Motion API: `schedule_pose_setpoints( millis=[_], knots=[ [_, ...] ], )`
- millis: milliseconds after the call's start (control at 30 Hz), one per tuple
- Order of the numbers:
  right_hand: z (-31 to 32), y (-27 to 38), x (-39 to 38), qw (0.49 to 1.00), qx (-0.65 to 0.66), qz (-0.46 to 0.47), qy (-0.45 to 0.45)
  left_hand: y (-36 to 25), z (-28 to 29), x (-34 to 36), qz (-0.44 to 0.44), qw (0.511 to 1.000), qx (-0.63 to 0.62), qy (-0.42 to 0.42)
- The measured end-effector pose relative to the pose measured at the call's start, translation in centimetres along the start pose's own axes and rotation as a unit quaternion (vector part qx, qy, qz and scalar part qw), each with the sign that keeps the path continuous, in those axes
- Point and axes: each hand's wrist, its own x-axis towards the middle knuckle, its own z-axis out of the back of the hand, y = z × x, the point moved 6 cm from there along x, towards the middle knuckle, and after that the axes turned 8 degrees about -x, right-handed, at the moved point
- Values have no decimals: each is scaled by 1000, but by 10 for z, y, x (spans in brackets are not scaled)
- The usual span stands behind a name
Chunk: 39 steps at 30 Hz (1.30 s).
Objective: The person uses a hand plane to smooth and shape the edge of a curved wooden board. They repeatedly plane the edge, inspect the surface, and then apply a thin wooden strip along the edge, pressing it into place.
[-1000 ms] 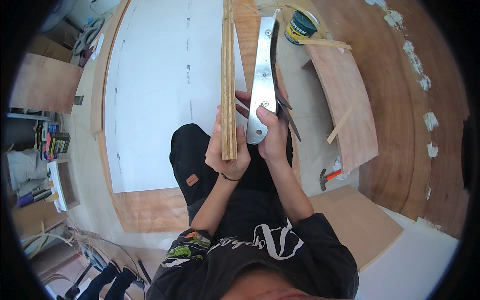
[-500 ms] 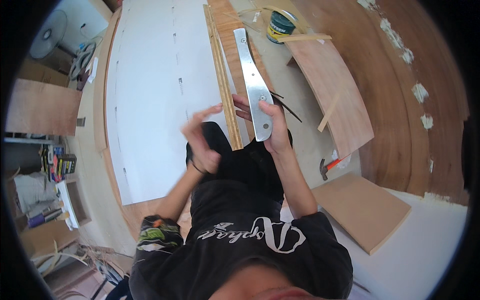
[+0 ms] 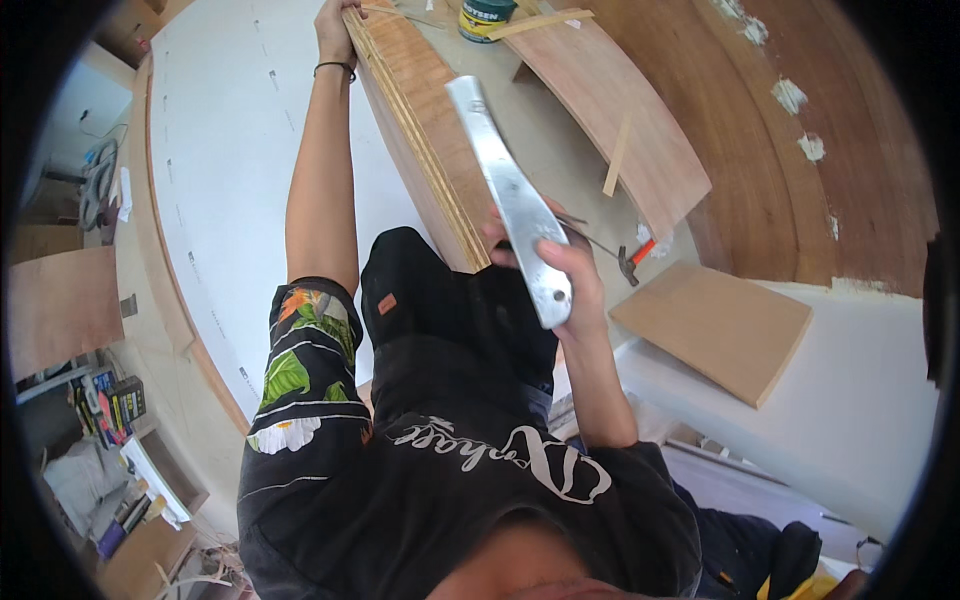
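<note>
My left hand (image 3: 336,35) reaches far forward and grips the far end of a plywood board (image 3: 415,140), its fingers curled over the top. The board stands on edge, layered edge upward, its near end by my knees. My right hand (image 3: 575,275) is closed around a long, silver, slightly curved metal tool (image 3: 512,195), with the thumb on its face. The tool is held tilted, just right of the board's near end; its exact kind is not plain. Some right-hand fingers are hidden behind it. A white sheet (image 3: 240,150) lies left of the board.
A curved wooden panel (image 3: 610,110) stands to the right, near a paint can (image 3: 485,18). An orange-handled hammer (image 3: 630,262) lies by its near end. A brown flat board (image 3: 715,330) rests on a white surface. Boxes and tools fill a shelf (image 3: 150,470) at left.
My left hand has moved forward from beside the board's near end and taken hold of its far end. The board has tilted, showing its side. The metal tool has shifted slightly nearer me.
</note>
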Motion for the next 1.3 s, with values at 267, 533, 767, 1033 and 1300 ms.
schedule_pose_setpoints(
  millis=[267, 533, 767, 1033, 1300],
  knots=[
    [-5, -9, -31, 998, 3, -44, -45, 3, -20, -3, -69, 996, 48, 1],
    [-11, -4, -35, 989, 11, -137, -58, -13, -33, -24, -70, 997, 23, -7],
    [-2, 5, -51, 980, -60, -165, -88, -12, -39, -31, -74, 997, 11, -9],
    [13, 7, -70, 982, -94, -151, -65, -21, -39, -22, -127, 990, 53, -9],
    [6, 3, -50, 986, -74, -144, 27, -30, -7, 6, -62, 998, -17, 8]
  ],
)
